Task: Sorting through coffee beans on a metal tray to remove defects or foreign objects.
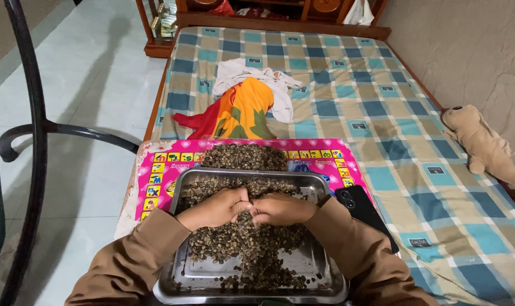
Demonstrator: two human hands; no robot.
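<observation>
A rectangular steel tray (184, 280) sits in front of me, holding a spread of small dark seeds (252, 243). My left hand (220, 207) and my right hand (280, 208) meet at the tray's middle, fingers curled and pressed together over the seeds, pinching some between them. Both arms wear brown sleeves. Behind the tray, a second heap of the same seeds (243, 157) lies on a pink picture-chart board (158, 170).
A black phone (362, 209) lies right of the tray on the checked bed cover (382, 113). An orange and white cloth pile (246, 102) sits mid-bed, a plush dog (481, 144) by the wall. A black metal chair frame (36, 130) stands on the left.
</observation>
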